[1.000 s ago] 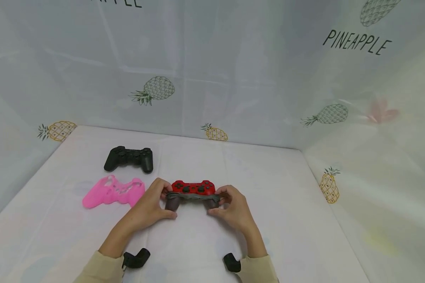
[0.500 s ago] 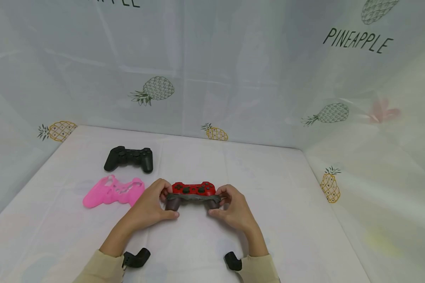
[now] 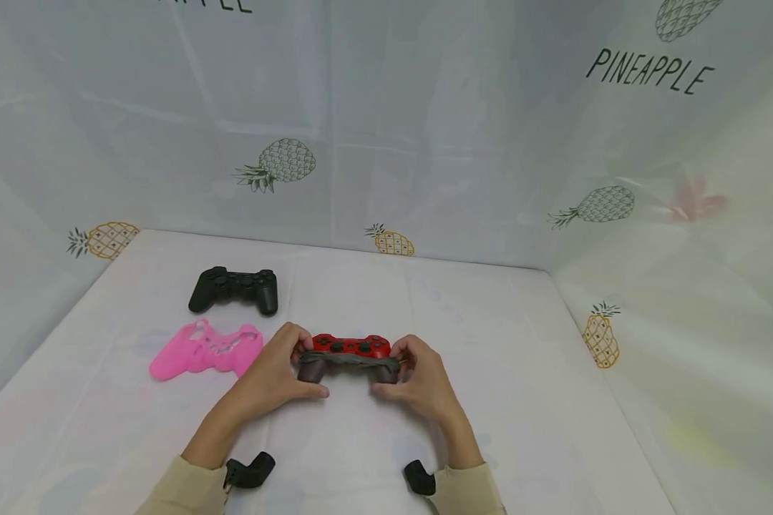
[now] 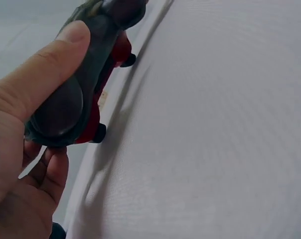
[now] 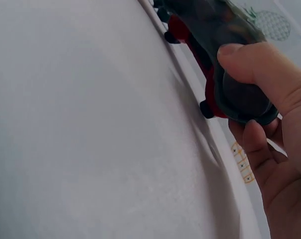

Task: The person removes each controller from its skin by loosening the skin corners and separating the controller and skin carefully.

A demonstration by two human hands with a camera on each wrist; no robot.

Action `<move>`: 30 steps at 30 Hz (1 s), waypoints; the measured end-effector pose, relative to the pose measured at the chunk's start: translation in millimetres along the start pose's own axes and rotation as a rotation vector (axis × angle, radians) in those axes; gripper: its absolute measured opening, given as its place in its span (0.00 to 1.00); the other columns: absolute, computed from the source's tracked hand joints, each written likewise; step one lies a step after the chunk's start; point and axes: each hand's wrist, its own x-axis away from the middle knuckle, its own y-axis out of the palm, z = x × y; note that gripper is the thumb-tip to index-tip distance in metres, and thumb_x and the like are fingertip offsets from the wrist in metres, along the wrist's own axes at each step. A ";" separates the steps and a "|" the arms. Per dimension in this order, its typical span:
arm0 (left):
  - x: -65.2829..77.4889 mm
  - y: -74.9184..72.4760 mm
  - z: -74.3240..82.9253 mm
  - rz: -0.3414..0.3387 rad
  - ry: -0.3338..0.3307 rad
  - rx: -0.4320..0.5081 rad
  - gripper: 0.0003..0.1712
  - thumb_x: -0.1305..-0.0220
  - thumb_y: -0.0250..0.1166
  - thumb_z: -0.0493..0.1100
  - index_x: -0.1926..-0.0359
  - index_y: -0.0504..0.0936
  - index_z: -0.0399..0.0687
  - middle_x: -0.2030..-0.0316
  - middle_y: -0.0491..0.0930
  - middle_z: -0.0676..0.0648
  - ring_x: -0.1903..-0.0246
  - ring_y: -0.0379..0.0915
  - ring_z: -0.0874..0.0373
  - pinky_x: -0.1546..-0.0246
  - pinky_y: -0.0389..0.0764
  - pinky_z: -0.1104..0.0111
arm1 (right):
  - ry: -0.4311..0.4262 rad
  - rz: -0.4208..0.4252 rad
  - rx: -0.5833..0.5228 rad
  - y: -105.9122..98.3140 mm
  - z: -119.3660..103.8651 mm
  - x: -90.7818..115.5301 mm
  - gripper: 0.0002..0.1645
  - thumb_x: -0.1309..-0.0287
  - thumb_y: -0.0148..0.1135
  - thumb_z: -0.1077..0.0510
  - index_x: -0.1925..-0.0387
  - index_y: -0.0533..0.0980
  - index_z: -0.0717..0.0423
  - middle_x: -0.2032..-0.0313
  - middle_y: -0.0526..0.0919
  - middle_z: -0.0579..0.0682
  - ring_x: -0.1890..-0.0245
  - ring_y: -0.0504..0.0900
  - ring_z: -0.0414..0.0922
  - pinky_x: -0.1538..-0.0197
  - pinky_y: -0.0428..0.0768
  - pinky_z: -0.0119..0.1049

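A red game controller is held between both hands, a dark grey, stretchy cover drawn over its handles and lower part. The upper face with its buttons and sticks shows red above the cover's rolled edge. My left hand grips the left end, fingertips at the cover's edge and thumb under the handle. At the other end my right hand holds it the same way. In the left wrist view the thumb presses on the covered handle; the right thumb does likewise in the right wrist view.
A black game controller lies at the back left of the white-covered table. In front of it is a pink controller cover, its right end partly hidden behind my left hand. A pineapple-print curtain rises behind the table.
Less of the controller's red face shows above the cover's edge. Both thumbs have shifted slightly along the handles' lower ends. The black controller and pink cover have stayed put.
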 end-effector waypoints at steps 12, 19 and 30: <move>-1.8 1.8 4.9 0.025 -0.009 -0.051 0.33 0.54 0.87 0.46 0.59 0.70 0.55 0.66 0.71 0.53 0.69 0.69 0.60 0.69 0.75 0.69 | -0.001 0.037 0.052 5.8 -5.2 -2.9 0.29 0.64 0.86 0.63 0.65 0.73 0.46 0.70 0.77 0.39 0.75 0.71 0.37 0.70 0.71 0.29; -3.3 2.0 2.9 0.045 -0.023 -0.059 0.31 0.54 0.86 0.45 0.62 0.70 0.55 0.69 0.70 0.53 0.71 0.69 0.60 0.71 0.73 0.69 | 0.066 0.070 0.053 11.5 -10.1 -3.3 0.29 0.65 0.85 0.63 0.66 0.71 0.47 0.72 0.75 0.41 0.74 0.69 0.36 0.69 0.68 0.29; -5.1 2.0 4.8 0.053 -0.004 -0.062 0.30 0.53 0.86 0.44 0.62 0.70 0.57 0.70 0.68 0.54 0.69 0.68 0.60 0.70 0.71 0.69 | 0.142 0.123 0.098 16.3 -15.6 -3.9 0.28 0.65 0.83 0.62 0.70 0.70 0.47 0.74 0.71 0.39 0.73 0.69 0.36 0.68 0.67 0.29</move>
